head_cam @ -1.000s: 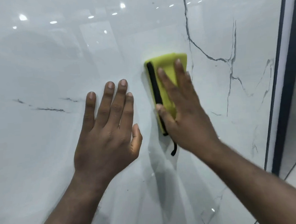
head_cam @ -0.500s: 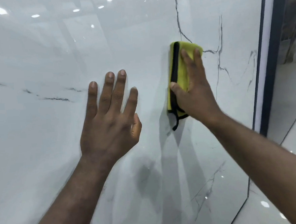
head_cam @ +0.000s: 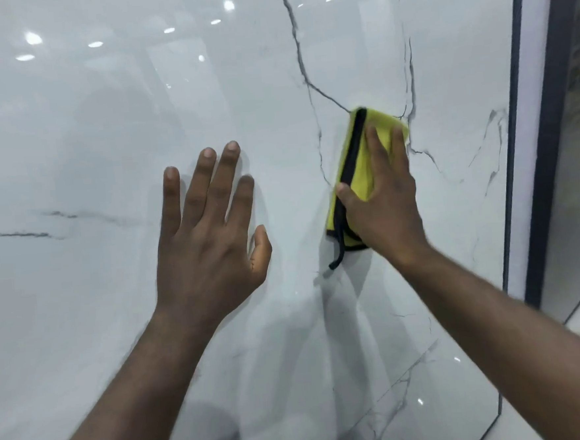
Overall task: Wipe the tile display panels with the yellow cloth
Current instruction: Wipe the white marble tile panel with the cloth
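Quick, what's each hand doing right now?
Left hand: open, fingers spread, flat on the tile panel.
Right hand: open, straight fingers pressing the yellow cloth against the panel.

L hand [head_cam: 207,239] flat on tile panel [head_cam: 86,131], cloth [head_cam: 363,170] to its R under R hand [head_cam: 386,213], frame [head_cam: 557,132] at far R

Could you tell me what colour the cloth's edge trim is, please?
Black edging on the folded yellow cloth; head view shows it.

The left hand [head_cam: 210,232] and right hand [head_cam: 384,209] are bare, and the left forearm [head_cam: 149,384] and right forearm [head_cam: 495,325] are uncovered as far as the frame shows. The fingers [head_cam: 225,176] are long and slim, with short, trimmed nails and creased knuckles.
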Action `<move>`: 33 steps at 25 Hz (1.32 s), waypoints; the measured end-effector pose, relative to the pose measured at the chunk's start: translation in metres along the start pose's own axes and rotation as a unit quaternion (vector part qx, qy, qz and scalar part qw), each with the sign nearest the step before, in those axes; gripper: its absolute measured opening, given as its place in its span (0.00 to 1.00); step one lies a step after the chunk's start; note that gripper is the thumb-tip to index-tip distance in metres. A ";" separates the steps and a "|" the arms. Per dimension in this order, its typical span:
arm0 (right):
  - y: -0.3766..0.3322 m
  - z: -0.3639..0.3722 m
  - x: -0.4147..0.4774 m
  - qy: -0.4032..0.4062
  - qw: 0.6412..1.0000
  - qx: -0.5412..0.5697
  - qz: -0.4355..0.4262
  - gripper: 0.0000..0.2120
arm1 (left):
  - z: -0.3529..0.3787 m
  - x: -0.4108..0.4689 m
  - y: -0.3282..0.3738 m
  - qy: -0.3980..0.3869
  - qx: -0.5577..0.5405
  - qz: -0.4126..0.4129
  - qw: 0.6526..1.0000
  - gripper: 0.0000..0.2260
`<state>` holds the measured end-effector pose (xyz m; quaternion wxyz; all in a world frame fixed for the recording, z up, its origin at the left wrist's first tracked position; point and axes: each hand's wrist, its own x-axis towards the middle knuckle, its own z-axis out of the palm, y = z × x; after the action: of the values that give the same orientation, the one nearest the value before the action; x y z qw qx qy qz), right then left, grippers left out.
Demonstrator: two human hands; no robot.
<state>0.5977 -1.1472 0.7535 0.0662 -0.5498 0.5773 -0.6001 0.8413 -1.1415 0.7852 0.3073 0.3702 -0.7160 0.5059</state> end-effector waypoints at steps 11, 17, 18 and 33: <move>0.081 0.010 -0.011 0.049 0.999 -0.016 0.000 0.40 | 0.026 0.010 0.014 0.011 0.055 0.041 0.998 0.30; 0.044 0.033 -0.026 0.019 0.993 -0.031 -0.113 0.42 | 0.027 0.003 0.016 -0.011 0.068 0.110 0.992 0.29; 0.051 0.030 -0.013 0.043 0.995 -0.022 -0.090 0.41 | 0.028 0.003 0.016 -0.012 0.063 0.110 0.992 0.28; 0.067 0.015 -0.025 0.026 0.999 -0.008 0.023 0.41 | 0.024 0.018 0.034 -0.010 -0.041 0.040 0.998 0.24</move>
<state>0.5814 -1.1606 0.6840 0.0601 -0.5208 0.5963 -0.6079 0.8016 -1.1605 0.7757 0.2946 0.3332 -0.7535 0.4842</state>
